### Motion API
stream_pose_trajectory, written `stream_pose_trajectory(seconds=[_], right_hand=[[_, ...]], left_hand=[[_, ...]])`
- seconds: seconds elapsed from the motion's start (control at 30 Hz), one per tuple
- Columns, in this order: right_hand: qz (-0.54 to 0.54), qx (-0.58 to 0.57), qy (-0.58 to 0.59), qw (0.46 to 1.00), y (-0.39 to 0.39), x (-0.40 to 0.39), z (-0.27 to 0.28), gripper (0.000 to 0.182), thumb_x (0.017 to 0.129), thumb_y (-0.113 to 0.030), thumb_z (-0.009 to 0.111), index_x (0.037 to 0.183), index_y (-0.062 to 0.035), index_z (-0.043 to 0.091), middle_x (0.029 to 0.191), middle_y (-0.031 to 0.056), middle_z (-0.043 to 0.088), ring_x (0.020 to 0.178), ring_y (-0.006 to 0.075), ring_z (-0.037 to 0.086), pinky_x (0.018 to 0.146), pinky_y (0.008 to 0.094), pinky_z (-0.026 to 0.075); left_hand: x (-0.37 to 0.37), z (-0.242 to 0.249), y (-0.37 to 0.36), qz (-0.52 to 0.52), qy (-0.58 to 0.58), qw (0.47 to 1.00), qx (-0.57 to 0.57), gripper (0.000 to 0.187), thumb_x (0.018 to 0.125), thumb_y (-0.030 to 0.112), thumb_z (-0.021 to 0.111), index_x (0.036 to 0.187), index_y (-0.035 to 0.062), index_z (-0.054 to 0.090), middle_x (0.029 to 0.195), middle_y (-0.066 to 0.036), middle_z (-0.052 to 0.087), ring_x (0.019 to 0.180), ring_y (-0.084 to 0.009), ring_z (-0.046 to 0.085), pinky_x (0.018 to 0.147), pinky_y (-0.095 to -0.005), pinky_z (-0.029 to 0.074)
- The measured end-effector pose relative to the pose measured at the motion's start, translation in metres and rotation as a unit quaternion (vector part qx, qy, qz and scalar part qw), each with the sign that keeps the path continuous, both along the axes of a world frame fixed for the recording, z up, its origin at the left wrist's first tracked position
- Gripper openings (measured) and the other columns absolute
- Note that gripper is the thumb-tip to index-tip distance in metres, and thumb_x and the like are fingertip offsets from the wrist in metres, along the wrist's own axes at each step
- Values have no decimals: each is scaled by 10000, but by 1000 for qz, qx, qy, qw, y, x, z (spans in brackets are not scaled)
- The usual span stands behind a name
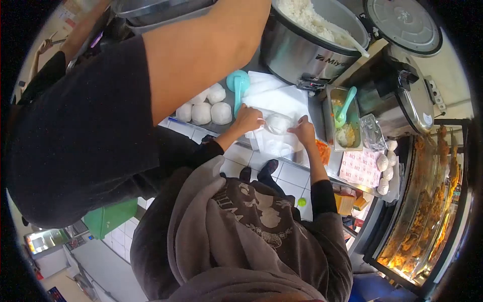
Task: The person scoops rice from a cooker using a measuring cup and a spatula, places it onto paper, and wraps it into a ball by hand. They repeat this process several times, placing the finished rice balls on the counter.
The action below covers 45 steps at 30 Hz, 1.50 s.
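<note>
A round white paper-wrapped bundle (278,124) lies on white paper sheets (282,100) on the metal counter. At its left side, my left hand (248,120) has its fingers pinched on the wrapping paper. On the right, my right hand (304,132) pinches the paper's other edge. Several finished-looking white round bundles (202,114) sit in rows to the left. Between them and my left hand lies a turquoise ladle (238,83). Beyond the paper stands a large rice cooker (297,55) full of white rice (312,22), with a paddle (347,38) in it.
A co-worker's bare arm (201,55) reaches across from the left, close above the counter. To the right are a metal tray (344,149) with a green spoon (346,106), crumpled plastic (372,132), patterned paper (360,168), more white bundles (383,162) and a lit glass food case (422,201).
</note>
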State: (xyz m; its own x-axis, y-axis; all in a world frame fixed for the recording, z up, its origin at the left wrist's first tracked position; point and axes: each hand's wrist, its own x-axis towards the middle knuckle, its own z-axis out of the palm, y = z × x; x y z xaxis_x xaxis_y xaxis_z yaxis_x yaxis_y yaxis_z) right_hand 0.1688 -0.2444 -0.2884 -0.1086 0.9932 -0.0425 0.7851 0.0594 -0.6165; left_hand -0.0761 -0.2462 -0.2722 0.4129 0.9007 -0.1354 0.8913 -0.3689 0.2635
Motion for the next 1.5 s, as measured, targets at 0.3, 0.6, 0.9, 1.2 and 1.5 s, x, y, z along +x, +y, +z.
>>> stream_pose_trajectory(seconds=[0.3, 0.6, 0.9, 1.2, 1.5], right_hand=[[273, 88, -361, 888, 42, -27, 8, 340, 564, -261, 733, 820, -89, 591, 814, 94, 583, 824, 280, 548, 685, 354, 480], [61, 225, -140, 962, -33, -36, -18, 51, 690, -78, 545, 706, -33, 564, 720, 123, 566, 781, 275, 534, 712, 368, 443], [-204, 138, 233, 941, -37, -94, -8, 431, 758, -256, 649, 944, 91, 475, 905, 229, 529, 853, 314, 507, 801, 369, 397], [-120, 50, 528, 839, -46, -137, 65, 709, 691, -126, 704, 1177, 10, 206, 1055, 173, 392, 955, 231, 460, 763, 283, 434], [79, -179, 680, 707, -62, -208, 87, 610, 915, -498, 234, 1337, -58, 216, 1279, 143, 344, 1149, 226, 387, 976, 322, 291]], left_hand=[[37, -2, 36, 21, 75, 961, 265, 212, 563, 255, 731, 690, 103, 656, 753, -57, 632, 885, -211, 557, 814, -415, 349], [24, -36, -29, -16, -65, 965, 255, 252, 708, 45, 499, 937, -28, 575, 860, -140, 517, 852, -267, 494, 736, -353, 388], [36, -29, -45, 50, -343, 921, 179, 513, 691, -46, 464, 1202, -75, 416, 952, -180, 491, 909, -320, 471, 805, -384, 382], [28, 4, -52, 165, -725, 669, -15, 573, 776, 73, 559, 1294, -2, 323, 1193, -121, 445, 1096, -198, 443, 909, -292, 375], [-35, 47, -89, 386, -623, 664, 147, 657, 658, 197, 741, 1181, -13, 402, 1117, -111, 485, 1027, -197, 474, 859, -302, 389]])
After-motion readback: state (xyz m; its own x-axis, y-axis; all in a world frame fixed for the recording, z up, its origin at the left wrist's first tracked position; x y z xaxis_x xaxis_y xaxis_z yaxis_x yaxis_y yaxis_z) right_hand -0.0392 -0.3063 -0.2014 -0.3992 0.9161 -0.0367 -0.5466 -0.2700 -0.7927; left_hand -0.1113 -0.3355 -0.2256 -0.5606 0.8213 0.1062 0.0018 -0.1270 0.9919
